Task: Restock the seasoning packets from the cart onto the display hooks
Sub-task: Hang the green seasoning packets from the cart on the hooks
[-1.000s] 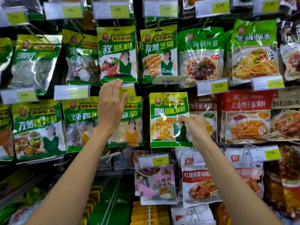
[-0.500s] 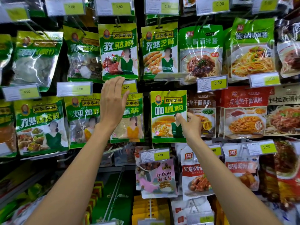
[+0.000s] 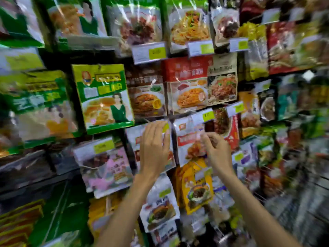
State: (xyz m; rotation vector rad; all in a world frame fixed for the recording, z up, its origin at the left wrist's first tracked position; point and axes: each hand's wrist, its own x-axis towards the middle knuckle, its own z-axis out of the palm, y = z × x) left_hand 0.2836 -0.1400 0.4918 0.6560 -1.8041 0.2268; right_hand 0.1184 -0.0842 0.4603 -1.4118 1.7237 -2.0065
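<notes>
Risk: our left hand (image 3: 154, 147) presses flat on a hung packet (image 3: 132, 139), our right hand (image 3: 217, 150) curls at the red-and-white seasoning packet (image 3: 187, 138) beside it, pinch unclear, and a tug could unhook it.

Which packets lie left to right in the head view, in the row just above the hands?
Blurred green plastic packet, green-and-yellow plastic packet, brown plastic noodle packet, red plastic noodle packet, beige-topped plastic noodle packet.
</notes>
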